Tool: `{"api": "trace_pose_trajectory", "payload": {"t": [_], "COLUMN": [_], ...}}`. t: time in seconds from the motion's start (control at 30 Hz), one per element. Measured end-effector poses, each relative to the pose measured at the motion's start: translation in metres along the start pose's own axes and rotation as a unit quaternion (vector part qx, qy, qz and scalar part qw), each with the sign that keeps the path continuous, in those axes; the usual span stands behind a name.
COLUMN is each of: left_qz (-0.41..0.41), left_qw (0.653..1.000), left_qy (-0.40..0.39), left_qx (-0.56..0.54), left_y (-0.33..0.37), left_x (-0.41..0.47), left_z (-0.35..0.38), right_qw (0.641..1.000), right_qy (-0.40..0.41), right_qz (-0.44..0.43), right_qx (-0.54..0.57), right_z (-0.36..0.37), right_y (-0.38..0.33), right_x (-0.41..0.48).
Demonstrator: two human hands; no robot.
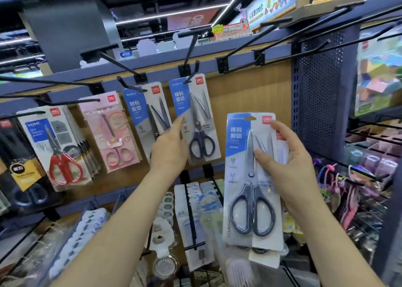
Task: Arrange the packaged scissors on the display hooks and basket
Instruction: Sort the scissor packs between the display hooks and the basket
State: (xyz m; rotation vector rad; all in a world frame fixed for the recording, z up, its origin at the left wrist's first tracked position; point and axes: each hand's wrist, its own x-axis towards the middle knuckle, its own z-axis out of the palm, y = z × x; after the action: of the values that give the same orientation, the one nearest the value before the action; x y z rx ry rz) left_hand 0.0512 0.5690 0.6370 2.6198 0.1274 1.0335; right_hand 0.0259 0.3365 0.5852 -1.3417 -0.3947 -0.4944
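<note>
My right hand (287,167) grips a small stack of packaged scissors (250,178) with dark blue handles, held upright in front of the shelf. My left hand (170,147) reaches to a hanging pack of blue-handled scissors (195,121) on a black display hook (191,71), its fingers pinching the pack's left edge. To the left hang a blue-and-white pack (148,112), a pink pack (111,132), a row of red-handled scissors (58,149) and a black pack (19,167).
Empty black hooks (272,45) jut out above the right half of the board. Below hang tape and other small goods (191,212). A blue perforated panel (319,104) and shelves of trinkets (359,188) stand on the right.
</note>
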Motion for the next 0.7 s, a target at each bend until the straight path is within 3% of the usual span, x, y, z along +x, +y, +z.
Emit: {"api": "trace_pose_trajectory", "payload": {"t": [0.07,0.1,0.17,0.2,0.33,0.5,0.57,0.7], "left_qz": [0.001,-0.008,-0.041,-0.053,-0.096,-0.110,-0.084,0.044], "left_qw": [0.997,0.986,0.925,0.901,0.872,0.858,0.854,0.873], "left_qy": [0.009,-0.008,-0.062,-0.082,-0.114,-0.040,-0.008,0.042], "left_qx": [-0.071,-0.167,-0.373,-0.423,-0.467,-0.500,-0.513,-0.484], "left_y": [0.012,0.021,0.042,0.050,0.066,0.066,0.074,0.095], "left_x": [-0.012,-0.017,-0.025,-0.027,-0.027,-0.024,-0.025,-0.024], "left_z": [-0.015,-0.021,-0.035,-0.040,-0.049,-0.061,-0.072,-0.100], "right_qw": [1.000,1.000,0.999,0.998,0.994,0.992,0.991,0.984], "right_qy": [-0.015,-0.023,-0.045,-0.061,-0.099,-0.099,-0.094,-0.072], "right_qz": [-0.006,-0.008,-0.018,-0.027,-0.049,-0.067,-0.088,-0.153], "right_qx": [-0.003,-0.004,0.003,0.009,0.013,0.033,0.032,0.051], "right_z": [0.002,0.004,0.010,0.014,0.021,0.023,0.024,0.024], "right_y": [0.000,-0.002,-0.004,-0.006,-0.013,-0.017,-0.021,-0.038], "right_x": [-0.002,-0.003,-0.005,-0.007,-0.011,-0.011,-0.011,-0.008]}}
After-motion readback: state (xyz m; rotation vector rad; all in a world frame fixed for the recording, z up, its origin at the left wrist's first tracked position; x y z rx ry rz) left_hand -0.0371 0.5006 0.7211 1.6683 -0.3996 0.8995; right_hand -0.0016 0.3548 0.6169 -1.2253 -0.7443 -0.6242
